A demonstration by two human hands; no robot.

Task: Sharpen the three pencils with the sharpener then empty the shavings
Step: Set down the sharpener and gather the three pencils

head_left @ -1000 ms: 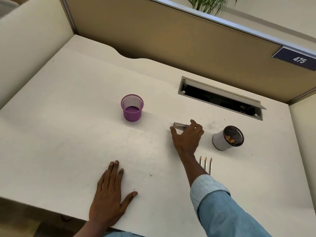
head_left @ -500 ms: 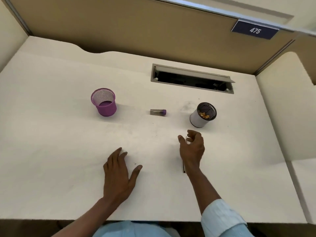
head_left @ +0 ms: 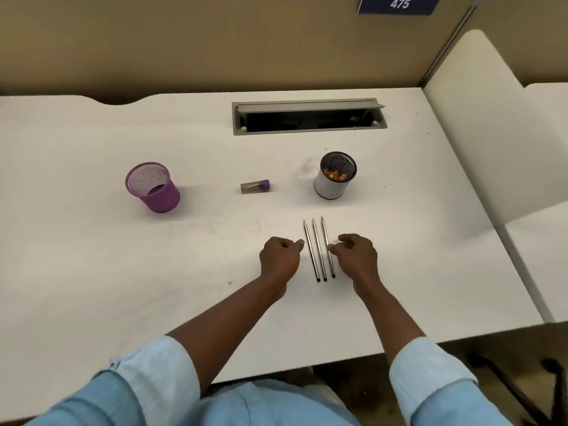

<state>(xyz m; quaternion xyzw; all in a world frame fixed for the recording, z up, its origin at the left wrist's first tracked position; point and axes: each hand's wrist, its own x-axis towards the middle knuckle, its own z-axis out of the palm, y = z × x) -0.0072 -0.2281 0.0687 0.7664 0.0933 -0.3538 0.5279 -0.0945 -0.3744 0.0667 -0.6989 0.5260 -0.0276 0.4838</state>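
Note:
Three pencils (head_left: 319, 249) lie side by side on the white desk, points facing away from me. My left hand (head_left: 280, 259) rests just left of them, fingers curled shut, its index knuckle near the leftmost pencil. My right hand (head_left: 355, 256) sits just right of them, fingers curled, fingertips touching or almost touching the rightmost pencil. The sharpener (head_left: 255, 186), a clear tube with a purple cap, lies on its side farther back. A white cup (head_left: 335, 175) with orange shavings inside stands at the back right.
A purple mesh cup (head_left: 152, 187) stands at the left. A grey cable hatch (head_left: 309, 116) is open at the back of the desk (head_left: 92, 272). A tan partition rises behind, a cream side panel (head_left: 479, 133) at the right.
My right hand left the sharpener on the desk and came back beside the pencils. My left hand moved right and curled shut next to them. The camera shifted.

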